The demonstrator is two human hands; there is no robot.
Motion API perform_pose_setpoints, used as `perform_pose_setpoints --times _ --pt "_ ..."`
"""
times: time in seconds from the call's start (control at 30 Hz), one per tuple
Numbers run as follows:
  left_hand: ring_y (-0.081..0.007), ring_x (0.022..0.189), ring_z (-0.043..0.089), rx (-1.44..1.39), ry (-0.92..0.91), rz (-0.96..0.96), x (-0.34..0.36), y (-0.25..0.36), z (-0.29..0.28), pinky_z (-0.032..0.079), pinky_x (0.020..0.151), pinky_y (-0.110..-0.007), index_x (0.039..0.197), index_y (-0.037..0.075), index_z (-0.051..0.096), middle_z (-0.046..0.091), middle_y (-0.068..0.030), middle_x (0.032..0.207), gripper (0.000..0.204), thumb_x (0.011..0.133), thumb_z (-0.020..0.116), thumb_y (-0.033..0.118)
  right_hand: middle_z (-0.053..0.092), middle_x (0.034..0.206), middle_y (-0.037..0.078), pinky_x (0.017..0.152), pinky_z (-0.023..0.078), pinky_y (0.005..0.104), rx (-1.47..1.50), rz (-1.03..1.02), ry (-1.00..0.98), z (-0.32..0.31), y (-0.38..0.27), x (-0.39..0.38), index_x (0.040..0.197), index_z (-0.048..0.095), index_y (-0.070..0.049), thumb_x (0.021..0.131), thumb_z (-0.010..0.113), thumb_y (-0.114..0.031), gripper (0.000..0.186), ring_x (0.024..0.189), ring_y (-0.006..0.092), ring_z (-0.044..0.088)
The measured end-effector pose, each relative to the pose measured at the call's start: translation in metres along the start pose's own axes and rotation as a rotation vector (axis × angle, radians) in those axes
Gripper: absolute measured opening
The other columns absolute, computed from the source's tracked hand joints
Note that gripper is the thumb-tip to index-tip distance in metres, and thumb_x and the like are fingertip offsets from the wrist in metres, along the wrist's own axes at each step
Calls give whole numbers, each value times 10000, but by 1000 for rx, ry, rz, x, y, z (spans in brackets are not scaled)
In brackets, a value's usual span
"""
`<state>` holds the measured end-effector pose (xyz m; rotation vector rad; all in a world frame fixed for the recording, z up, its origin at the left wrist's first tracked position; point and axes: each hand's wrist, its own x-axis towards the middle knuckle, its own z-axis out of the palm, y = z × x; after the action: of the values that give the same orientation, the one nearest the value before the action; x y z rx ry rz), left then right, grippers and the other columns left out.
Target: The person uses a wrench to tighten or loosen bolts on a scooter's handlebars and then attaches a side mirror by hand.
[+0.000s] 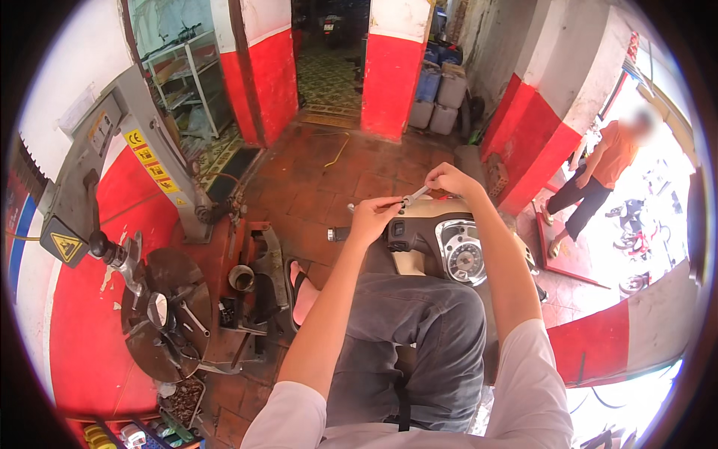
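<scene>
I sit astride a scooter whose round speedometer (465, 260) faces me, framed in chrome. My right hand (451, 180) is closed round one end of a silver wrench (420, 194), held above the front of the handlebar cover (428, 233). The wrench's other end meets a small dark greenish part (404, 203). At that spot the fingers of my left hand (375, 218) are pinched together, and what they hold is too small to make out. The left handlebar grip (339, 234) sticks out beside my left forearm.
On the left stands a tyre-changing machine with a round turntable (166, 314) and a grey column (149, 142); a wrench (196, 319) lies on the turntable. Plastic jugs (451, 90) are stacked by the far wall. A person in orange (609, 157) stands at the right.
</scene>
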<state>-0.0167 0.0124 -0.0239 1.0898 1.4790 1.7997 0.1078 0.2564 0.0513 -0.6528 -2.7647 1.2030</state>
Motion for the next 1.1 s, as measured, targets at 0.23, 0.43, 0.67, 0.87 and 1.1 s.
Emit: perform_pose_setpoints --times 0.23,0.43,0.67,0.87,1.1 --pt "-108 909 688 38 42 -15 1 -1 -1 531 819 -243 1155 -4 749 769 -84 1027 275 919 751 137 581 604 4 557 379 297 -14 -6 -68 1 2 11 824 750 9 870 640 -118 174 596 102 487" --pt "-111 913 688 47 31 4 2 5 7 535 823 -248 1157 -5 748 768 -91 1033 277 916 752 133 632 638 47 627 444 342 -66 -75 -108 -4 37 33 803 739 21 854 652 -164 211 642 143 555" --pt "-111 932 688 -1 15 11 1 5 4 542 844 -254 1163 -7 745 765 -90 1043 283 912 755 123 647 623 174 656 497 394 -292 -25 124 12 -3 31 732 726 32 737 672 -235 273 622 248 627" --pt "-105 898 695 64 36 -2 2 1 5 550 826 -255 1158 4 751 769 -85 1027 270 906 753 101 677 760 284 799 560 484 -409 7 269 22 -8 37 736 754 3 648 664 -277 307 781 447 684" --pt "-111 901 705 23 57 2 -1 8 6 551 825 -257 1145 12 755 770 -75 1011 256 906 749 102 667 665 237 767 576 443 -449 -38 425 28 -6 26 683 749 -11 669 689 -287 283 703 403 685"
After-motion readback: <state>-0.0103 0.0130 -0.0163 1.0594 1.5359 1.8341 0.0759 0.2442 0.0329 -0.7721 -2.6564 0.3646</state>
